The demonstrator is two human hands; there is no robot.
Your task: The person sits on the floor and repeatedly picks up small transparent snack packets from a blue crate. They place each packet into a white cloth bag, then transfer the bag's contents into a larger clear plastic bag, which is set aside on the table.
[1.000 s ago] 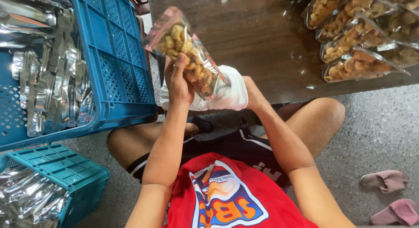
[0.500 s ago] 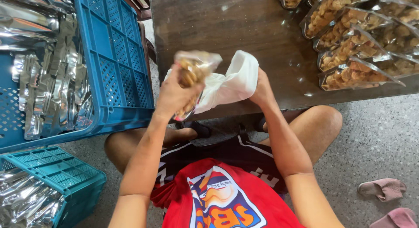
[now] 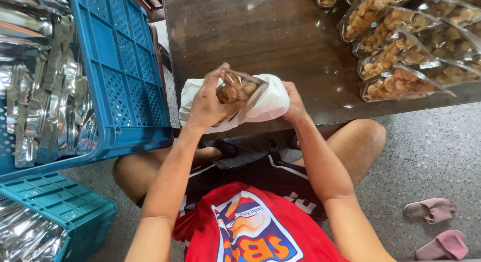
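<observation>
Left hand (image 3: 208, 104): fingers curled, gripping a clear snack bag (image 3: 235, 89) from its left side.
Snack bag: pale fried pieces inside, held between both hands, partly wrapped in a white cloth (image 3: 263, 104).
Right hand (image 3: 294, 102): pressed against the cloth's right end; its fingers are hidden, so their state cannot be told.
Beyond the fingertips: dark wooden table (image 3: 260, 36).
Far right of the fingers: filled bags (image 3: 401, 84) in a row.
Left of the fingers: blue crate (image 3: 125, 76) holding foil pouches (image 3: 45, 91).

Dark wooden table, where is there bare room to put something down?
The dark wooden table is bare across its middle, between the blue plastic crate and the row of clear snack bags. The right end is crowded with those bags. The near edge is taken by both hands, left hand and right hand, around a white pouch.
</observation>
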